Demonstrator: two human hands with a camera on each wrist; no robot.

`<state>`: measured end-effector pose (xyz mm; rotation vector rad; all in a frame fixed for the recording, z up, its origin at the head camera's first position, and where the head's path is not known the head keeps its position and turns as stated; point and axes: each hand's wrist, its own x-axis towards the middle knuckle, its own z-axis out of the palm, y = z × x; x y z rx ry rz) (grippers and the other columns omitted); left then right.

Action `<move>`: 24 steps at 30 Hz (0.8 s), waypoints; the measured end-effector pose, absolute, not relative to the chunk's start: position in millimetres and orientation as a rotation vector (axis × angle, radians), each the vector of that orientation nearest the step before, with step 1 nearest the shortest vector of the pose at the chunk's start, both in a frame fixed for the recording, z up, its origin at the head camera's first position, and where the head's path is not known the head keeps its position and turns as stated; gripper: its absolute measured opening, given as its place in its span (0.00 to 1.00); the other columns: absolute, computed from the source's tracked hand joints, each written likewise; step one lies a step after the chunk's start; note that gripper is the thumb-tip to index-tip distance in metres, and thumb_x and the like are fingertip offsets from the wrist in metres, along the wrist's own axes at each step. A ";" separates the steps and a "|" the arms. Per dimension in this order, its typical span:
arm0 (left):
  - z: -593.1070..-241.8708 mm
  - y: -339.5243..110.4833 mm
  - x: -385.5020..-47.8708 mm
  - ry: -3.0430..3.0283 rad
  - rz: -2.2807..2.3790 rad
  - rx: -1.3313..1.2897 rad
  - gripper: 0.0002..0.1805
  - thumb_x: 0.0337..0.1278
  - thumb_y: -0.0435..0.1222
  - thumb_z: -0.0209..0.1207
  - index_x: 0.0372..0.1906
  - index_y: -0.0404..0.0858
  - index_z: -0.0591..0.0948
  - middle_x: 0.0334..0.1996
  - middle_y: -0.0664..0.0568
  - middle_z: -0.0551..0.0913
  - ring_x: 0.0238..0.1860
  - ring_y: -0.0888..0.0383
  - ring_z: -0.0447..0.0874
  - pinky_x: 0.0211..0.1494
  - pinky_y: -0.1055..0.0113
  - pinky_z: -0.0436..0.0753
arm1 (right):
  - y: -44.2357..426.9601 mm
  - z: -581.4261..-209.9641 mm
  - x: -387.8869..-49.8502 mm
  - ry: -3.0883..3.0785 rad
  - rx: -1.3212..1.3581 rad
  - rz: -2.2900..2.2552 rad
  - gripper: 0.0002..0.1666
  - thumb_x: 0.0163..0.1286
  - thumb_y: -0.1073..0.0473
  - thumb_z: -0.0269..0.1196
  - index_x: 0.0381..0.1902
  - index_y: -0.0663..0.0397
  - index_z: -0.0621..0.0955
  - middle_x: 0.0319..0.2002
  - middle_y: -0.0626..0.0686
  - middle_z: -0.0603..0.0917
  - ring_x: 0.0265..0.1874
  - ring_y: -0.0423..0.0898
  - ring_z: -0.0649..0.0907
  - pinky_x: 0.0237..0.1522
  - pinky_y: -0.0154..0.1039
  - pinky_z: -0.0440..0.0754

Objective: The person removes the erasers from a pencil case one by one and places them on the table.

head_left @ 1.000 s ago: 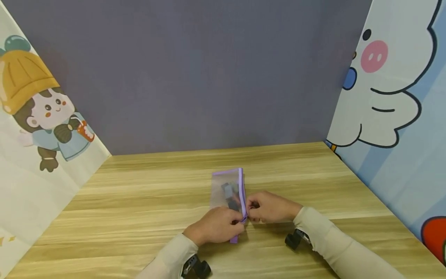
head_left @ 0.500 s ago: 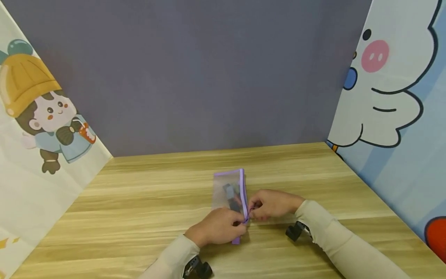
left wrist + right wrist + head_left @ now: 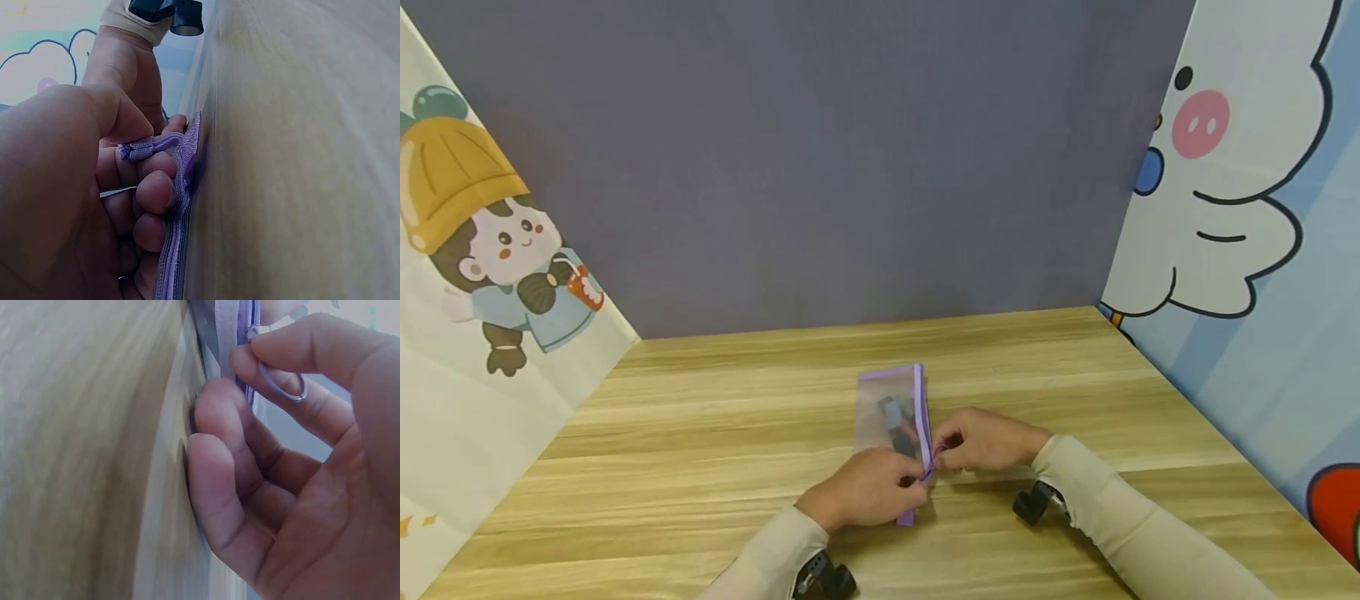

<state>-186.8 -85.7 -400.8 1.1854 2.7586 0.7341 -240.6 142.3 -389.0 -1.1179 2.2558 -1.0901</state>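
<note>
At five o'clock on the zip pouch (image 3: 869, 409), the left hand (image 3: 865, 488) grips the zipper end (image 3: 141, 150), likely steadying it while the right hand (image 3: 987, 442), at four o'clock, pinches the looped pull (image 3: 296, 398). Purple-trimmed and translucent, the pouch lies on the tabletop (image 3: 715, 425) at the head view's six o'clock, dark contents (image 3: 892, 413) showing through

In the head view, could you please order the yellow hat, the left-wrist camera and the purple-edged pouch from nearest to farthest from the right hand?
1. Purple-edged pouch, right at the right hand.
2. Left-wrist camera, lower left.
3. Yellow hat, a printed picture, far upper left.
</note>
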 end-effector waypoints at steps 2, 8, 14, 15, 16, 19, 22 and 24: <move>-401.0 -85.8 -186.9 2.759 0.732 1.189 0.19 0.59 0.40 0.56 0.16 0.50 0.64 0.11 0.68 0.60 0.13 0.70 0.57 0.18 0.74 0.58 | 142.7 -389.2 -240.3 2.256 -1.113 -1.098 0.07 0.66 0.61 0.65 0.34 0.44 0.88 0.24 0.43 0.81 0.20 0.35 0.76 0.22 0.30 0.74; -401.4 -85.9 -187.0 2.746 0.713 1.179 0.18 0.61 0.40 0.55 0.17 0.50 0.65 0.12 0.68 0.61 0.14 0.70 0.58 0.18 0.74 0.60 | 144.1 -390.7 -241.5 2.247 -1.141 -1.113 0.07 0.67 0.62 0.64 0.35 0.45 0.88 0.24 0.42 0.81 0.19 0.35 0.75 0.21 0.29 0.73; -401.9 -85.4 -187.4 2.762 0.698 1.173 0.19 0.62 0.40 0.55 0.17 0.51 0.65 0.12 0.67 0.61 0.14 0.69 0.59 0.18 0.73 0.60 | 144.4 -389.9 -241.5 2.241 -1.113 -1.128 0.07 0.68 0.63 0.64 0.34 0.47 0.88 0.24 0.43 0.81 0.20 0.37 0.76 0.21 0.30 0.73; -401.9 -85.4 -187.5 2.763 0.700 1.171 0.19 0.62 0.40 0.55 0.16 0.50 0.65 0.12 0.67 0.61 0.15 0.69 0.59 0.19 0.73 0.60 | 144.4 -389.8 -241.3 2.243 -1.105 -1.129 0.07 0.67 0.63 0.64 0.34 0.47 0.87 0.25 0.44 0.81 0.20 0.37 0.76 0.22 0.30 0.73; -402.0 -85.4 -187.7 2.764 0.701 1.169 0.19 0.62 0.40 0.55 0.16 0.50 0.65 0.12 0.67 0.61 0.15 0.69 0.59 0.19 0.73 0.60 | 144.2 -389.5 -241.0 2.245 -1.096 -1.129 0.07 0.68 0.63 0.64 0.34 0.47 0.87 0.24 0.45 0.81 0.20 0.37 0.76 0.22 0.30 0.73; -402.0 -85.9 -187.6 2.761 0.711 1.164 0.19 0.62 0.40 0.55 0.16 0.50 0.65 0.12 0.67 0.61 0.15 0.69 0.59 0.19 0.73 0.60 | 143.6 -388.9 -240.2 2.256 -1.075 -1.126 0.06 0.67 0.63 0.64 0.34 0.47 0.87 0.25 0.47 0.81 0.20 0.37 0.76 0.22 0.30 0.73; -402.1 -86.3 -187.5 2.756 0.718 1.165 0.19 0.62 0.40 0.55 0.16 0.50 0.65 0.12 0.67 0.61 0.15 0.69 0.59 0.19 0.74 0.60 | 142.9 -388.6 -239.8 2.260 -1.059 -1.128 0.06 0.67 0.63 0.64 0.34 0.47 0.87 0.25 0.49 0.82 0.20 0.37 0.76 0.22 0.30 0.72; -402.0 -86.3 -187.5 2.752 0.720 1.172 0.19 0.63 0.39 0.54 0.16 0.50 0.65 0.12 0.68 0.62 0.15 0.69 0.60 0.19 0.74 0.61 | 142.8 -388.8 -239.8 2.259 -1.048 -1.132 0.06 0.67 0.63 0.65 0.34 0.47 0.88 0.25 0.49 0.82 0.20 0.38 0.76 0.22 0.30 0.73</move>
